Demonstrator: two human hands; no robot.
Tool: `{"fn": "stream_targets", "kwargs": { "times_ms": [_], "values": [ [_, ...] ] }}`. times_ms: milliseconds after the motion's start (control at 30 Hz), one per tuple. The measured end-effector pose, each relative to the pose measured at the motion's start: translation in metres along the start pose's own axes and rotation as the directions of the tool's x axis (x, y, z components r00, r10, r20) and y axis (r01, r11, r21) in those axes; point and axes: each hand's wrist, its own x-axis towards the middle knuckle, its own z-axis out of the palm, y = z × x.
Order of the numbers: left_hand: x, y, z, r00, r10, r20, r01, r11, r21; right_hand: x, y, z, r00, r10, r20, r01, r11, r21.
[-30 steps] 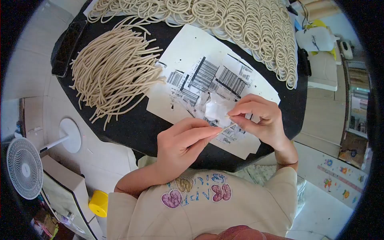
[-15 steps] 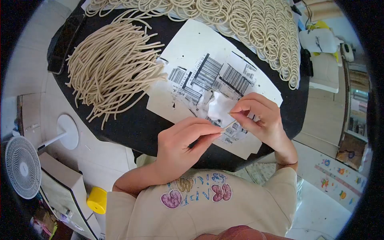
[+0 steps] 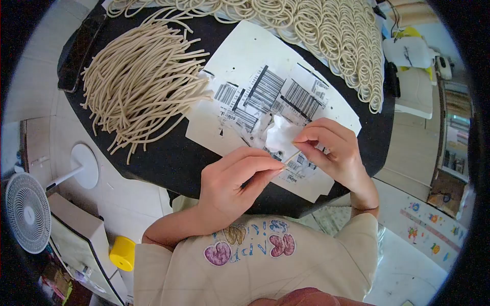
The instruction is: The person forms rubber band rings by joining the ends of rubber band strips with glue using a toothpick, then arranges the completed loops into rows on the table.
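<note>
A short piece of beige cord (image 3: 291, 156) spans the small gap between my two hands. My left hand (image 3: 232, 181) pinches its lower end between thumb and fingertips. At the upper end, my right hand (image 3: 332, 150) is closed in a similar pinch. Just behind the fingertips lies a crumpled white scrap (image 3: 279, 133), on a pale cardboard sheet (image 3: 245, 46) printed with barcodes. Left of the sheet is a loose heap of beige cord lengths (image 3: 143, 86). Many beige cord rings (image 3: 332, 41) overlap in rows along the far side.
All this rests on a black-covered table (image 3: 158, 171). A dark phone-like object (image 3: 76, 61) lies at its left edge. On the floor to the left are a white fan (image 3: 29, 214) and a yellow container (image 3: 122, 253). A white appliance (image 3: 408, 51) stands at right.
Both hands keep nearly the same pinch on the cord. The heap and the left side of the view have shifted slightly left, as the camera moved a little.
</note>
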Motion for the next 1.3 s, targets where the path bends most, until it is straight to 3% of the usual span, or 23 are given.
{"fn": "stream_targets", "kwargs": {
  "times_ms": [367,767,867,967,1067,1167,1300],
  "values": [
    [-0.001,-0.002,0.0,1.0,0.009,-0.001,-0.009,1.0,-0.006,0.0,0.0,0.004,0.999,-0.051,-0.005,0.05,0.988,-0.144],
    [-0.002,0.002,-0.001,0.998,-0.059,0.017,0.059,0.998,-0.003,0.0,-0.003,0.003,0.999,-0.052,-0.005,0.051,0.986,-0.156],
    [-0.001,-0.002,0.001,1.0,-0.006,-0.013,0.005,0.999,-0.054,-0.002,-0.004,0.001,1.0,0.015,-0.009,-0.015,1.0,-0.024],
    [0.001,0.003,-0.002,0.997,-0.077,0.002,0.076,0.979,-0.191,0.0,-0.011,-0.007,0.998,0.051,0.028,-0.056,0.978,0.202],
    [0.003,0.008,-0.005,0.975,-0.212,0.064,0.22,0.908,-0.357,-0.003,-0.008,-0.005,0.996,0.063,0.07,-0.09,0.855,0.51],
    [0.004,0.01,-0.006,0.956,-0.263,0.13,0.294,0.859,-0.42,-0.009,-0.013,0.0,0.976,0.17,0.132,-0.212,0.646,0.733],
    [0.004,0.007,-0.001,0.965,-0.244,0.102,0.263,0.857,-0.443,-0.015,-0.012,0.0,0.962,0.169,0.215,-0.274,0.552,0.788]
  ]
}}
